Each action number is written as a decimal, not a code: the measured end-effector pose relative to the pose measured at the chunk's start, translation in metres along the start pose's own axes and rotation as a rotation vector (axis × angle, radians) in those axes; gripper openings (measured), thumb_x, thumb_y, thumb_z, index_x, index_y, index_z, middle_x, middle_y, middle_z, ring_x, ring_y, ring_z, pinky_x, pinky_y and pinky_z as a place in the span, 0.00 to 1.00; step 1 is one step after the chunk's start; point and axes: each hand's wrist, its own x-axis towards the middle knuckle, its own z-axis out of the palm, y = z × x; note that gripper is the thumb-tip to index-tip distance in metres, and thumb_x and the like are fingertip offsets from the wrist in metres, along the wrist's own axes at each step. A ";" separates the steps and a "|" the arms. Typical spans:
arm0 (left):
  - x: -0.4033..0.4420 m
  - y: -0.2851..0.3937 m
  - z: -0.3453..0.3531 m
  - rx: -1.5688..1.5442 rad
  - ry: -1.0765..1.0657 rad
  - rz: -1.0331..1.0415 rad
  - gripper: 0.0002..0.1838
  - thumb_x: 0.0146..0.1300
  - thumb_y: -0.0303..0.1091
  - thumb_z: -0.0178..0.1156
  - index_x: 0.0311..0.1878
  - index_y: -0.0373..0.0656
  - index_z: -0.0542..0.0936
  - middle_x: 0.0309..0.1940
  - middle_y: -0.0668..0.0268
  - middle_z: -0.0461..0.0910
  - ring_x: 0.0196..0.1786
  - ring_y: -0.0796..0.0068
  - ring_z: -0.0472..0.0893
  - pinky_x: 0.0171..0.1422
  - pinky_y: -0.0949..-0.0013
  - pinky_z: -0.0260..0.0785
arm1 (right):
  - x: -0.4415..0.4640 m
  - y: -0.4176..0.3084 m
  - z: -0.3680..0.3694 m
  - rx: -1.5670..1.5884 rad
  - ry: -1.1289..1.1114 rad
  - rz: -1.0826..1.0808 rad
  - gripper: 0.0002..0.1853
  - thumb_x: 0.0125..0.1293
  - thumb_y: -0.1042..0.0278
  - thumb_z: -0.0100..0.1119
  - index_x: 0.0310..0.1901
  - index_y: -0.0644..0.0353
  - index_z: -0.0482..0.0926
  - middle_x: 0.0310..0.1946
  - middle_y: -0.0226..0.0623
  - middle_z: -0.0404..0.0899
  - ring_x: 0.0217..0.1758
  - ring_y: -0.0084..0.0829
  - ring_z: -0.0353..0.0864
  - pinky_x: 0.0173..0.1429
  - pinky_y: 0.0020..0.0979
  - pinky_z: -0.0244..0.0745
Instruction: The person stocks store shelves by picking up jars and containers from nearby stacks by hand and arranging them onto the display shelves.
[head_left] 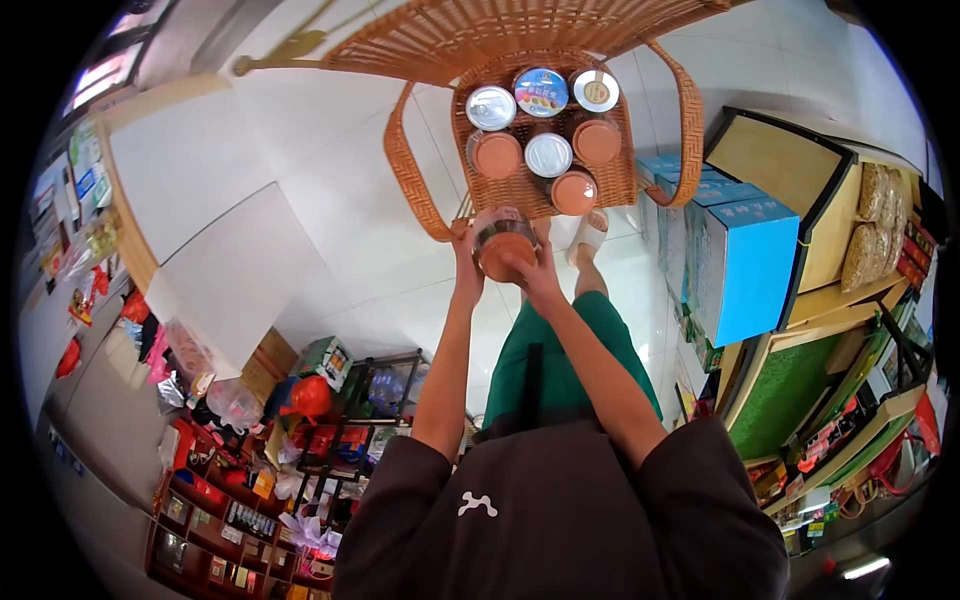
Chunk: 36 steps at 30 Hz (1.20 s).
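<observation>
Both hands are around one clear jar with an orange-brown lid [507, 257], held just in front of a wicker chair seat [510, 200]. My left hand [466, 262] grips its left side. On the right side, my right hand [540, 272] is wrapped round it, fingers near the lid. Several cans and jars stand grouped on the seat: silver-topped ones [548, 155], one with a blue printed top [541, 92], and others with orange-brown lids [574, 191].
The chair's woven armrests [405, 165] rise on both sides of the seat. Blue boxes [745, 265] stand at the right beside a wooden shelf [780, 160]. A black rack [385, 400] and cluttered shelves [215, 530] are at the lower left. A white tabletop [235, 270] lies left.
</observation>
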 end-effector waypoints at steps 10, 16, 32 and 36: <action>-0.159 0.097 0.129 0.604 -0.698 0.369 0.70 0.37 0.55 0.79 0.76 0.47 0.40 0.73 0.56 0.48 0.74 0.57 0.52 0.74 0.54 0.53 | -0.162 -0.104 -0.027 -0.129 -0.201 -0.348 0.44 0.48 0.74 0.75 0.63 0.60 0.56 0.58 0.43 0.65 0.64 0.37 0.66 0.68 0.39 0.65; -0.238 0.092 0.221 1.251 -0.871 0.765 0.68 0.30 0.55 0.81 0.74 0.46 0.51 0.68 0.55 0.51 0.70 0.52 0.52 0.74 0.51 0.50 | -0.225 -0.093 -0.104 0.370 -0.230 -0.386 0.53 0.51 0.60 0.73 0.71 0.54 0.45 0.65 0.43 0.60 0.70 0.41 0.61 0.71 0.43 0.62; -0.401 -0.162 0.253 0.608 -1.352 -0.107 0.47 0.58 0.51 0.67 0.73 0.42 0.52 0.68 0.58 0.59 0.70 0.63 0.63 0.71 0.60 0.60 | -0.484 -0.025 -0.262 0.065 0.720 -0.929 0.45 0.55 0.51 0.70 0.68 0.65 0.58 0.63 0.50 0.64 0.68 0.44 0.63 0.69 0.37 0.61; -0.447 -0.213 0.269 0.676 -1.550 -0.377 0.40 0.65 0.48 0.61 0.73 0.46 0.52 0.67 0.58 0.63 0.68 0.62 0.67 0.69 0.55 0.64 | -0.550 -0.002 -0.295 -0.364 1.081 -1.340 0.53 0.34 0.52 0.81 0.64 0.63 0.64 0.61 0.51 0.65 0.67 0.51 0.64 0.69 0.44 0.62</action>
